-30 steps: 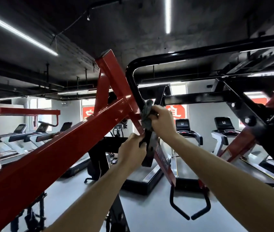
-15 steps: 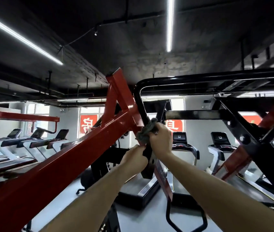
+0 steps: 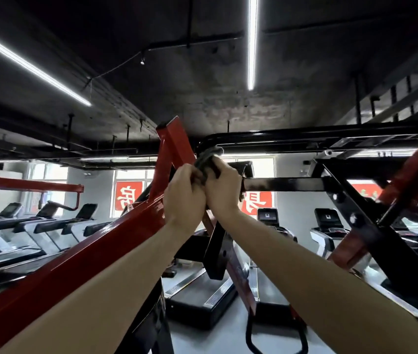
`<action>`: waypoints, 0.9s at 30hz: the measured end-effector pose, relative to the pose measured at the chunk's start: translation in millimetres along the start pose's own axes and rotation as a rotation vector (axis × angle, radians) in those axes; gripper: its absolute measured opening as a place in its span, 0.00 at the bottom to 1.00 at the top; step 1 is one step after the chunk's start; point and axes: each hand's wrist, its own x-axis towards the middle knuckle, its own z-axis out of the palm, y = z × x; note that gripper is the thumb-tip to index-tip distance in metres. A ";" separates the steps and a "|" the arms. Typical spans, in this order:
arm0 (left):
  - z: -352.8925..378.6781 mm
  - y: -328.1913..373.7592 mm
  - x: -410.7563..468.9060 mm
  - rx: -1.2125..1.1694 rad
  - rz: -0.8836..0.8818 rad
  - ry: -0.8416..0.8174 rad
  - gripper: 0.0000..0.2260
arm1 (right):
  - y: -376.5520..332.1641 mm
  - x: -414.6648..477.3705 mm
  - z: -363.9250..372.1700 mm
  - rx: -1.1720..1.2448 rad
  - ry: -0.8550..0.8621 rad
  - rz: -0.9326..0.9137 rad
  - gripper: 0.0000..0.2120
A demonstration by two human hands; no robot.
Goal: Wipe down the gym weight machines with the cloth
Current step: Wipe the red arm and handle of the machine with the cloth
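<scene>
Head view is showing left hand point(image 3: 185, 198) & right hand point(image 3: 224, 190) touching each other, both clamping the cloth point(image 3: 206, 157) round the bend of black bar point(image 3: 305, 135), beside red beam point(image 3: 100, 244). Risk, I think: cloth is bunching, so it may be slipping off w/ hard rubbing, knuckles hitting the beam.

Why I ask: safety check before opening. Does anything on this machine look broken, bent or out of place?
Nothing stands out. Left hand and right hand grip the cloth at the bend of the black tube, beside the red beam; both frame parts look intact. The treadmills behind stand in an even row.
</scene>
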 end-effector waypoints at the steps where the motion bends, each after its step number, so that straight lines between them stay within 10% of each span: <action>1: -0.3 1.2 -1.0 -0.003 -0.012 0.001 0.09 | 3.6 -8.7 -3.6 0.023 -0.023 0.012 0.10; 7: -3.6 5.5 -8.4 0.034 -0.005 -0.081 0.09 | -6.6 12.0 -20.2 0.109 -0.093 0.219 0.11; 15: 6.6 38.2 1.1 0.006 -0.043 -0.053 0.10 | -26.0 34.9 -35.2 0.841 0.086 0.751 0.21; 27: 60.6 107.7 -22.8 0.031 0.459 -0.254 0.24 | 22.2 68.5 -205.2 0.953 0.335 0.611 0.17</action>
